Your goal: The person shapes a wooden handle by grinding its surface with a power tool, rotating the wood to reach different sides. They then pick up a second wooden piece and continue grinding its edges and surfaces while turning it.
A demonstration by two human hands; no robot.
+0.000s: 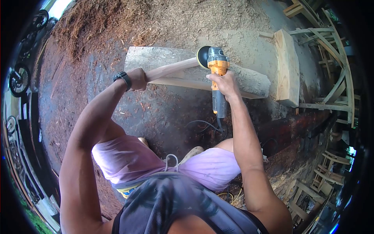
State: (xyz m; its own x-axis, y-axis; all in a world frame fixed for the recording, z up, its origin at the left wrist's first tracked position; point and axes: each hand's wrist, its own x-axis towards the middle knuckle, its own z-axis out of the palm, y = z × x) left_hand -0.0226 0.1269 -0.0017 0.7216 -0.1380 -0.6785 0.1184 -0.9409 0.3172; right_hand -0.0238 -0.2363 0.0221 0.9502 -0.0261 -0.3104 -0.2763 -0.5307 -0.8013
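My left hand [137, 79], with a dark watch at the wrist, is closed round the near end of a pale wooden bar [171, 69]. The bar slants up to the right over a rough slab of wood [150, 56]. My right hand [226, 84] is wrapped round the body of a yellow and grey angle grinder [219, 67], which stands upright in this view. Its round sanding disc [203, 57] faces left, right at the far end of the bar. A dark cord [219, 124] runs from the grinder's lower end.
Wood shavings [167, 19] lie heaped beyond the slab. A thick squared timber [287, 68] is to the right, with curved wooden frames [337, 74] past it. More wooden frames [325, 173] stand lower right. Bicycle wheels [18, 80] show at the far left.
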